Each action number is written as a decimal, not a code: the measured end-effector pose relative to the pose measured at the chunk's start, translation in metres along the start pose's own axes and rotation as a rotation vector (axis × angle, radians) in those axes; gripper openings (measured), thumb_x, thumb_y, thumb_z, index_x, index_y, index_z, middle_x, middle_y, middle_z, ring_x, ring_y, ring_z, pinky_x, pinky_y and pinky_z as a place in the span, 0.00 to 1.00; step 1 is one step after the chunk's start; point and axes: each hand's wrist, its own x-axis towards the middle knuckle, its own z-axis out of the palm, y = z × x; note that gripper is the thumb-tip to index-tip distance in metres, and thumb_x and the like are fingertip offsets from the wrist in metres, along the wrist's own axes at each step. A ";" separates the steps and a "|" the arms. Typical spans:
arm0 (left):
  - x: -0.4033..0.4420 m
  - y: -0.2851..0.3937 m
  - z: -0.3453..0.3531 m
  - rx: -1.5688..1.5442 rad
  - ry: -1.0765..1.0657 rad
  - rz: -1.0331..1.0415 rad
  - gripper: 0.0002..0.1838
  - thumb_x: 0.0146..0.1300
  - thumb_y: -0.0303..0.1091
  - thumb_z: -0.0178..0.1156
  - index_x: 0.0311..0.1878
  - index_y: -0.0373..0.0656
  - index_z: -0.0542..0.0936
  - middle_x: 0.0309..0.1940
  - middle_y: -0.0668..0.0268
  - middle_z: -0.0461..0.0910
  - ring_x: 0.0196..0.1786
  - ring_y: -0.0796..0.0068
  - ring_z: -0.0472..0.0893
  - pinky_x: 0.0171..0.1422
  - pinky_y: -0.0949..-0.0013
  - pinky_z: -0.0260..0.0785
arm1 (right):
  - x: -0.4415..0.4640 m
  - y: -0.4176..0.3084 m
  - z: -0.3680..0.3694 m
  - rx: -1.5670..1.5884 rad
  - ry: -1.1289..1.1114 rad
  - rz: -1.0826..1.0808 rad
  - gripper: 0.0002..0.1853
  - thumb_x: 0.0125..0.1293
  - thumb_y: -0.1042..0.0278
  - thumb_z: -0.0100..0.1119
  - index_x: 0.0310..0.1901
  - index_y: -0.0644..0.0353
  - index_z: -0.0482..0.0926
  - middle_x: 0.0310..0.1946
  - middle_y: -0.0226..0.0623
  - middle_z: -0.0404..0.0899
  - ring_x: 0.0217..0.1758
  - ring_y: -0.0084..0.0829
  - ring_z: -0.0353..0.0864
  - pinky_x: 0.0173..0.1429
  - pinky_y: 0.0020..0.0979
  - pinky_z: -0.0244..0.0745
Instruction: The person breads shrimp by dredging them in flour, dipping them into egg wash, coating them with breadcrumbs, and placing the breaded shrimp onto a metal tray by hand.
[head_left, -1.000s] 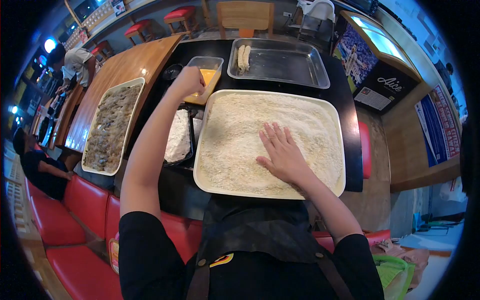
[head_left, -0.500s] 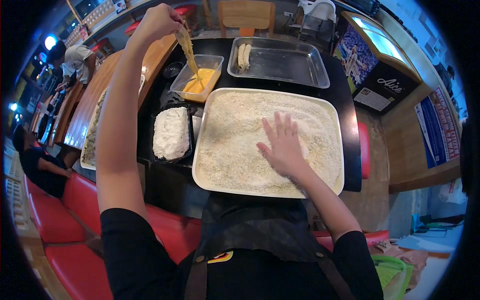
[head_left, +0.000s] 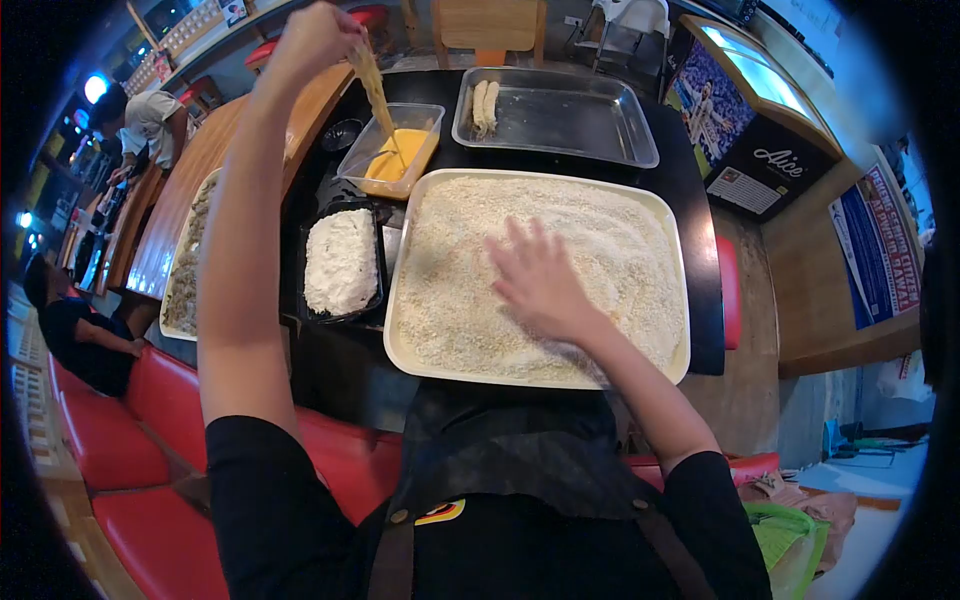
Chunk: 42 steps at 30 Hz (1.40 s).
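My left hand [head_left: 318,48] is raised at the upper left, its fingers pinching the top of a long, stringy food strip [head_left: 372,92] coated in yellow liquid. The strip hangs down into a clear plastic tub [head_left: 432,122] of yellow-orange liquid [head_left: 412,146] that looks like beaten egg; its lower end is in or just over the liquid. My right hand [head_left: 540,285], slightly blurred, is spread palm down on or just above pale breadcrumbs [head_left: 470,330] filling a large cream tray [head_left: 398,362]. Left of that tray, white flour [head_left: 342,262] fills a black container [head_left: 330,316].
A clear tray [head_left: 570,125] at the back holds a few long breaded sticks [head_left: 485,105]. A small black bowl [head_left: 342,135] stands beside the tub. Another tray [head_left: 183,280] lies behind my left arm. Two other people [head_left: 150,120] [head_left: 85,330] are at the left, near red seats [head_left: 160,500].
My right hand has swept leftward over the crumbs. My left hand has risen slightly, still holding the coated strip over the tub.
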 end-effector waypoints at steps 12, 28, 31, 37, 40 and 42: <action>-0.063 0.007 0.071 -0.013 0.080 -0.061 0.11 0.57 0.29 0.62 0.42 0.39 0.88 0.33 0.50 0.85 0.38 0.52 0.86 0.48 0.59 0.79 | -0.021 0.092 0.008 0.169 0.341 0.297 0.32 0.78 0.43 0.35 0.75 0.52 0.59 0.78 0.48 0.48 0.82 0.54 0.40 0.81 0.53 0.33; -0.090 0.150 -0.010 -0.540 -0.185 0.076 0.12 0.66 0.34 0.63 0.48 0.38 0.86 0.40 0.67 0.87 0.41 0.79 0.84 0.50 0.72 0.76 | -0.015 0.117 0.014 0.479 0.538 0.445 0.31 0.76 0.43 0.40 0.69 0.59 0.69 0.71 0.54 0.63 0.77 0.52 0.56 0.79 0.44 0.47; -0.126 0.169 0.042 -0.640 -0.442 -0.120 0.11 0.61 0.31 0.65 0.45 0.41 0.88 0.34 0.61 0.88 0.35 0.77 0.85 0.43 0.71 0.77 | -0.003 0.117 0.015 0.615 0.541 0.345 0.30 0.76 0.44 0.43 0.67 0.61 0.70 0.70 0.54 0.65 0.76 0.50 0.59 0.78 0.40 0.51; -0.184 0.156 0.137 -0.669 -0.383 -0.375 0.11 0.61 0.30 0.65 0.44 0.36 0.87 0.29 0.62 0.87 0.29 0.80 0.81 0.38 0.72 0.74 | 0.014 0.115 0.014 0.725 0.457 0.199 0.26 0.76 0.50 0.48 0.64 0.63 0.74 0.65 0.51 0.73 0.71 0.46 0.68 0.75 0.36 0.58; -0.186 0.153 0.143 -0.753 -0.315 -0.430 0.11 0.58 0.30 0.65 0.42 0.36 0.87 0.32 0.53 0.87 0.33 0.69 0.85 0.43 0.68 0.75 | 0.013 0.102 0.009 0.834 0.383 0.204 0.25 0.76 0.51 0.48 0.63 0.63 0.75 0.64 0.48 0.74 0.69 0.41 0.71 0.74 0.33 0.59; -0.187 0.154 0.144 -0.738 -0.314 -0.432 0.10 0.58 0.30 0.65 0.42 0.37 0.87 0.32 0.53 0.87 0.33 0.68 0.86 0.43 0.68 0.75 | 0.013 0.090 0.007 0.917 0.309 0.216 0.26 0.77 0.52 0.46 0.65 0.64 0.73 0.66 0.44 0.73 0.71 0.35 0.69 0.74 0.32 0.58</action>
